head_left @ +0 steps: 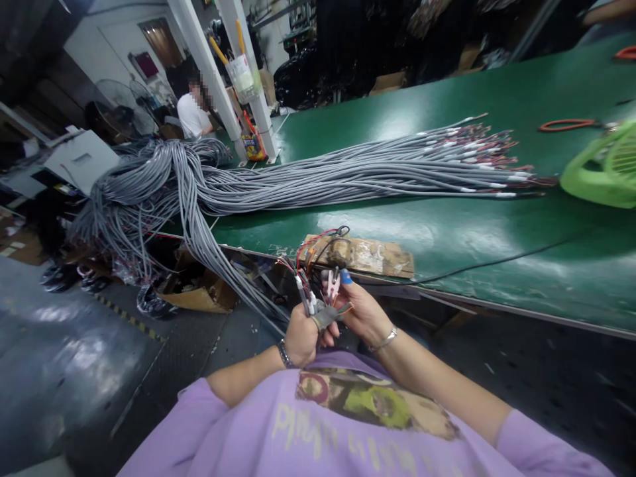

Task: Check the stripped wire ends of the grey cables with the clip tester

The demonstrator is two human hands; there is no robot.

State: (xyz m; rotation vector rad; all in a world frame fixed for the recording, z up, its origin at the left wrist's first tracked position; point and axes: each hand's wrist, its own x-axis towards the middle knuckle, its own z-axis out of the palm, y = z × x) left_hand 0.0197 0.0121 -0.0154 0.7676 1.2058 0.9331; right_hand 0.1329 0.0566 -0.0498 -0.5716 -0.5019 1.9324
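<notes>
Low in front of me, at the bench's near edge, my left hand is closed round the ends of several grey cables. Their stripped ends fan out above the fist as thin coloured wires, with white bands below them. My right hand is beside it, blue cover on the thumb, fingers closed at a small pale pink clip-like piece. Orange-tipped wires lie between both hands. Just beyond them is a worn wooden block with red and black leads attached.
A long bundle of grey cables lies across the green bench, drooping over its left end. A green basket and orange-handled tool are at right. White posts rise behind; a cardboard box is below. A person sits farther back.
</notes>
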